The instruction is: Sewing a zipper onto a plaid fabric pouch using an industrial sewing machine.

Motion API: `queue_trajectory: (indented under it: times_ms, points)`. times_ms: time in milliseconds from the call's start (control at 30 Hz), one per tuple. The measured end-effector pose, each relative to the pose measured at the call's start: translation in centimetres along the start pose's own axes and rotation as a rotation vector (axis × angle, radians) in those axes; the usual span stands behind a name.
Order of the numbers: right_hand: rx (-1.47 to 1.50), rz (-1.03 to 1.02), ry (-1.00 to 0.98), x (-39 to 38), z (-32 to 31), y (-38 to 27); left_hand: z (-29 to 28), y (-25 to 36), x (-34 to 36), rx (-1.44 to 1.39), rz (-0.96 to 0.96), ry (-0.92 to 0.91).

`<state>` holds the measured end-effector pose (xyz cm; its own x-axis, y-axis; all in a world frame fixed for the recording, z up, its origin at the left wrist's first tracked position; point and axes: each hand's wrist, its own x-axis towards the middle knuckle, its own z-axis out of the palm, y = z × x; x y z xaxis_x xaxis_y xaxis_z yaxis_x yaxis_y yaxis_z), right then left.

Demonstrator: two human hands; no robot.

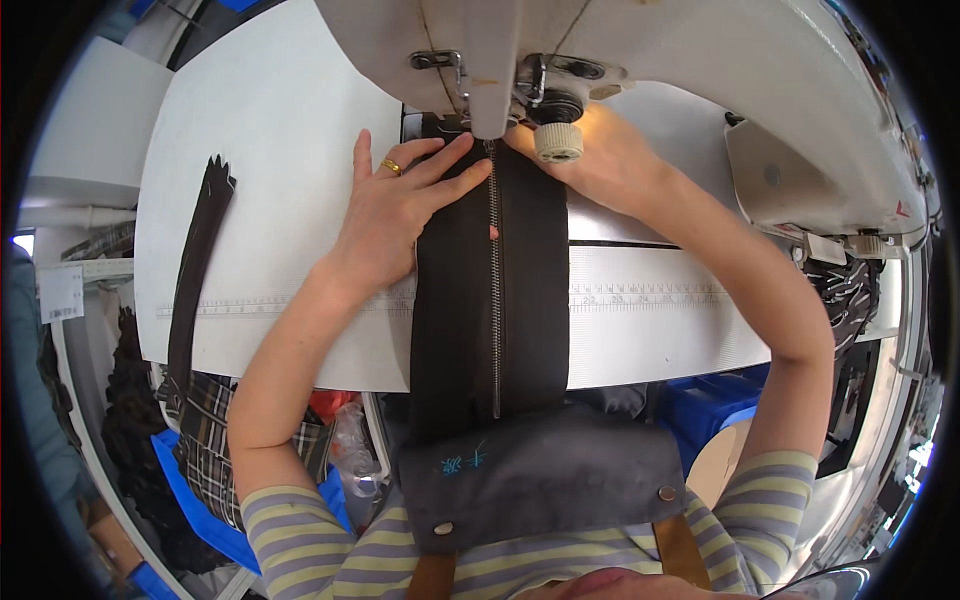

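A long dark fabric strip (pixel 540 290) lies under the sewing machine head (pixel 492 70) and hangs over the table's near edge. Down its middle runs a metal-toothed zipper (pixel 496 320). My left hand (pixel 400 200), with a gold ring, rests on the strip's left side, fingers spread and fingertips beside the zipper near the presser area. On the far right side of the strip is my right hand (pixel 610 165); one finger shows on the fabric beside the zipper, while the others are hidden behind the machine's white knob (pixel 558 143). The needle itself is hard to make out.
A loose dark zipper tape (pixel 197 270) lies at the left, drooping over the white table (pixel 270 180) with its printed ruler. Below are blue bins (pixel 710 405) and plaid cloth (pixel 215 430). The machine's arm (pixel 720 50) spans the upper right.
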<state>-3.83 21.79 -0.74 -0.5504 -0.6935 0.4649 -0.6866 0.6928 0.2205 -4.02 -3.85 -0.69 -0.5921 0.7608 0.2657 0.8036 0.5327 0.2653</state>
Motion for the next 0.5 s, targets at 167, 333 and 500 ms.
queue_trajectory:
  times_ms: [167,333,500]
  points:
    - [0.073,-0.143,0.117,1.3,1.7,1.6,0.1,-0.1,-0.1,-0.020,-0.001,0.005]
    - [-0.027,-0.138,0.053,0.0,1.8,2.0,0.1,-0.1,-0.1,-0.013,0.007,0.011]
    - [-0.028,0.022,-0.103,-1.5,-1.7,1.4,0.1,0.0,-0.1,0.021,0.016,0.029]
